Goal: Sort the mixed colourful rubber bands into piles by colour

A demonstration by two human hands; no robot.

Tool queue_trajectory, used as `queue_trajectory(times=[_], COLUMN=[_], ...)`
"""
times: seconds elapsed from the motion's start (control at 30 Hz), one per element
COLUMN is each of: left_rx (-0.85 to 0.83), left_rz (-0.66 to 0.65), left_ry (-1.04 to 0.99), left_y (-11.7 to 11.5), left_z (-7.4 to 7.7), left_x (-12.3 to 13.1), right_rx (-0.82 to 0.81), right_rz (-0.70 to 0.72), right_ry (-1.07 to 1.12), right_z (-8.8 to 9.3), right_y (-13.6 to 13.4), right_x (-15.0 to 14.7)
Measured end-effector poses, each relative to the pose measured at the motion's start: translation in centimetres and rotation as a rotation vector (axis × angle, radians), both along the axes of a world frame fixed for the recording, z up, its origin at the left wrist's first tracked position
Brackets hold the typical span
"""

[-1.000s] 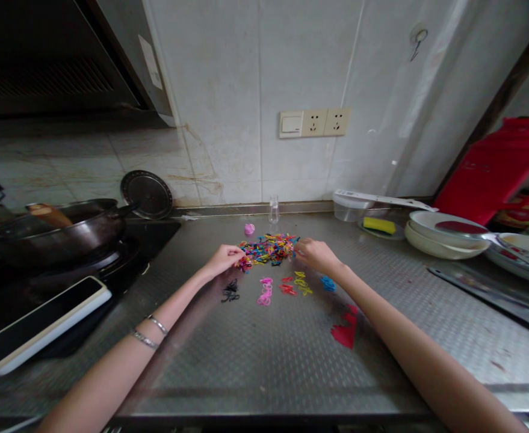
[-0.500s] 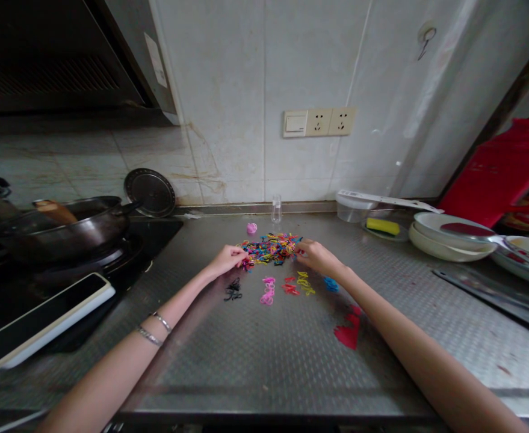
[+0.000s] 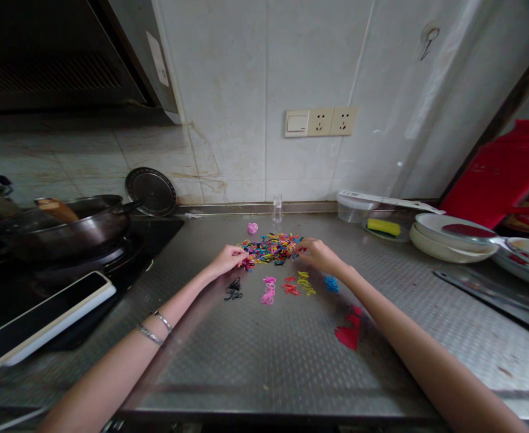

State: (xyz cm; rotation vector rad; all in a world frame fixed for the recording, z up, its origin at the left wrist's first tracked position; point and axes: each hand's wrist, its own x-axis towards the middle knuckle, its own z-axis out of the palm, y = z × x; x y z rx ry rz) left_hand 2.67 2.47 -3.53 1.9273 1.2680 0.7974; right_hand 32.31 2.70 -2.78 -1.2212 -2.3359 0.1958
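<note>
Seemingly sideways-stretched band pile [image 3: 271, 248] between both hands.

Pan [image 3: 65, 225] on stove; plates [image 3: 449, 237]; sponge [image 3: 383, 227].

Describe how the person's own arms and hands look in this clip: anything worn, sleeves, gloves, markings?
Both arms are bare up to the frame edge, with no sleeves in view. The left hand and right hand are ungloved. The left forearm wears two thin silvery bracelets near the wrist. The right forearm shows nothing worn. Rings or nail colour are too small to tell.
</note>
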Motion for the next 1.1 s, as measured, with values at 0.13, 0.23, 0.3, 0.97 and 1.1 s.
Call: queue_trajectory(times=[0.13,0.23,0.3,0.97,1.1], left_rx=[0.005,0.009,0.015,0.008,0.002], left_rz=[0.005,0.008,0.007,0.009,0.000], left_ry=[0.001,0.003,0.001,0.003,0.012], left_y=[0.01,0.07,0.10,0.04,0.07], left_z=[-0.04,-0.15,-0.21,-0.13,-0.11], left_x=[-0.01,-0.03,-0.04,-0.01,-0.03], right_rx=[0.005,0.006,-0.001,-0.030,-0.045], right_rz=[-0.016,-0.021,-0.030,-0.075,-0.064], right_ry=[0.009,0.008,0.005,0.017,0.023], right_z=[0.15,0.22,0.16,0.40,0.42], right_y=[0.06,0.15,0.26,0.39,0.36], right_x=[0.05,0.14,0.24,0.69,0.70])
